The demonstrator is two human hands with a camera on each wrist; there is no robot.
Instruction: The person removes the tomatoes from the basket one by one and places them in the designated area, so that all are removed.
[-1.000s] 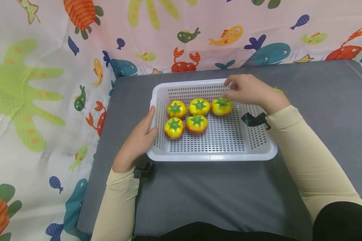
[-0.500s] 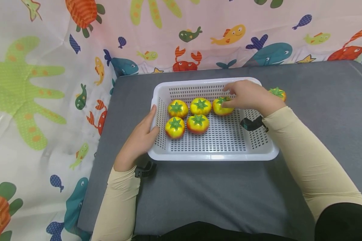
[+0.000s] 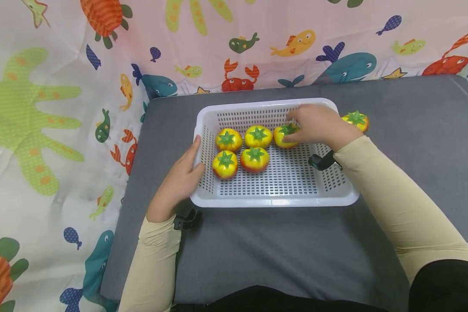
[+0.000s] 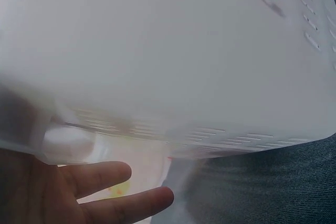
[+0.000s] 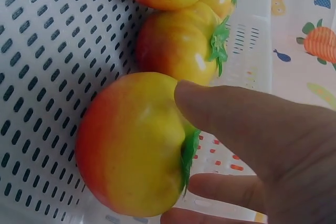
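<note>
In the head view, my right hand (image 3: 316,125) reaches into the white basket (image 3: 273,203) and holds the back-row tomato at the right (image 3: 281,138). Seen from the right wrist, the thumb rests on this yellow-red tomato (image 5: 131,145), with fingers bent behind its green leafy top. The fruit sits on the basket floor. Several like tomatoes stand to its left, one of them a front tomato (image 3: 255,160). My left hand (image 3: 177,184) rests against the basket's left side, its fingers straight. The left wrist view shows two extended fingers beside the white plastic wall (image 4: 157,66).
Another tomato (image 3: 356,120) lies on the grey cloth outside the basket, behind the right wrist. A fabric backdrop (image 3: 203,52) printed with sea animals rises along the back and left of the table (image 3: 257,247).
My right hand has come down from above the back-right tomato and closed around it. The tomato outside the basket shows more now. My left hand has stayed at the basket's side.
</note>
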